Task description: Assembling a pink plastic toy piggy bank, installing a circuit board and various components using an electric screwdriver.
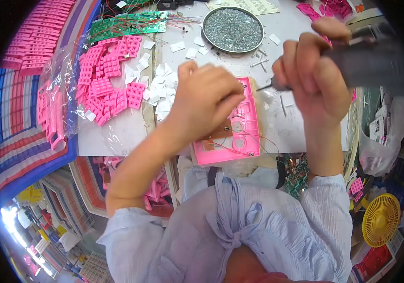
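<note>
A pink plastic housing (252, 120) lies in front of me at the table's near edge. Inside it are a brown circuit board (221, 131), thin wires and round speaker-like openings. My left hand (206, 96) is over its left side, fingers curled and closed at the far edge; what they pinch, if anything, is hidden. My right hand (312, 70) grips a dark electric screwdriver (371, 63), whose body is blurred. Its thin bit points left toward the housing's upper right, close to my left fingertips. Whether the bit touches anything, I cannot tell.
Beyond the housing stands a round tray (235, 51) full of screws, with loose screws (260, 61) beside it. Pink button pads (103, 87), white paper pieces (162, 89) and green circuit boards (131, 24) lie to the left. A yellow fan (381, 220) is at lower right.
</note>
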The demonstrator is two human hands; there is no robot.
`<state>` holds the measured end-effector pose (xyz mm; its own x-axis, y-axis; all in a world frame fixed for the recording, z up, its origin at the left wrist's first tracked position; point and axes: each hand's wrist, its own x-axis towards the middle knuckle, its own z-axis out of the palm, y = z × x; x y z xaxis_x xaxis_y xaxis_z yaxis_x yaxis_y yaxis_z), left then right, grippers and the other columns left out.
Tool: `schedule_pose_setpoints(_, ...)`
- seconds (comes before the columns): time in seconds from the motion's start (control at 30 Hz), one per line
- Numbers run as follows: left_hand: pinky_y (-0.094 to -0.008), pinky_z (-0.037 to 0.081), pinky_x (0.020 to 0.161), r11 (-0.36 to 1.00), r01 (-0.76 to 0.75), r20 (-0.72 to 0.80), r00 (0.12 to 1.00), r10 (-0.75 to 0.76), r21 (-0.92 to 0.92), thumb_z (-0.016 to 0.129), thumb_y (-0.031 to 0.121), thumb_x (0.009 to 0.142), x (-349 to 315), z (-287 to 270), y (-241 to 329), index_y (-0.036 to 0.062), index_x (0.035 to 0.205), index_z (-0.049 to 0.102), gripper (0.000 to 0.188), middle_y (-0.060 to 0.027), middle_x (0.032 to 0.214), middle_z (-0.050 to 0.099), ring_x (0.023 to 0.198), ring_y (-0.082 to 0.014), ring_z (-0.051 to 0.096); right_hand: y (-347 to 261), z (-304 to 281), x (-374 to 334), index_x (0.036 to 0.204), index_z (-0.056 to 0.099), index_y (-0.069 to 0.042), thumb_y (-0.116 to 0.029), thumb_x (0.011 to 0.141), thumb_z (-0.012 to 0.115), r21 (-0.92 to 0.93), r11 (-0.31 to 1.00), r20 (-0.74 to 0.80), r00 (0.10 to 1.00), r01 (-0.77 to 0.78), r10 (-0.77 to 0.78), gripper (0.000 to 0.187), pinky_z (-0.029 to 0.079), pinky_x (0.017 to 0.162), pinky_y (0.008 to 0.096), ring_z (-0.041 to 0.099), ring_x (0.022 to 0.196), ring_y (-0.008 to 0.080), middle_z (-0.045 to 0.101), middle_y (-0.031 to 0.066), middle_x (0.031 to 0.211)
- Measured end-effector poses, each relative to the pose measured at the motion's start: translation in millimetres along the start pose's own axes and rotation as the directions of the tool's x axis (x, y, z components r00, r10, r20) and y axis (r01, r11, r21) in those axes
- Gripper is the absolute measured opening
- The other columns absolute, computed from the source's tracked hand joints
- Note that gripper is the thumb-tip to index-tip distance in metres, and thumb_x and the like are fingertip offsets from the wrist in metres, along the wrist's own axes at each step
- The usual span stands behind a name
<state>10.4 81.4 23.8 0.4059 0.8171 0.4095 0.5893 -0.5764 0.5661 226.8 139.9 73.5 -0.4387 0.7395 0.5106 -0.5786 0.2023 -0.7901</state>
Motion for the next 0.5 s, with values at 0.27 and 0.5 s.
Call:
schedule_pose_setpoints(0.27, -0.0369, 0.031, 0.082, 0.989, 0.057, -0.222, 0.971, -0.087, -0.139, 0.079, 0.013, 0.08, -28.1, 16.1, 18.5, 0.0142, 0.089, 0.072, 0.011, 0.0024, 0.083, 0.069, 0.076, -0.0149, 0.062, 2.3, 35.7, 3.8, 0.137, 0.045, -0.012, -0.027, 0.101, 0.065, 0.065, 0.997, 0.162, 0.986, -0.039, 0.028, 0.044, 0.045, 0.058, 0.0293, 0.045, 0.059, 0.0106, 0.046, -0.0028, 0.068)
schedule_pose_setpoints(0.5, -0.0368, 0.03, 0.078, 0.987, 0.06, -0.239, 0.966, -0.095, -0.148, 0.081, 0.014, 0.077, -24.0, 13.7, 14.2, 0.0146, 0.083, 0.071, 0.011, 0.0037, 0.077, 0.067, 0.07, -0.0153, 0.059, -0.9, 38.6, 7.8, 0.132, 0.046, -0.013, -0.025, 0.101, 0.064, 0.036, 0.993, 0.114, 0.987, -0.116, 0.112, 0.038, 0.045, 0.058, 0.0301, 0.043, 0.058, 0.0102, 0.045, -0.003, 0.066)
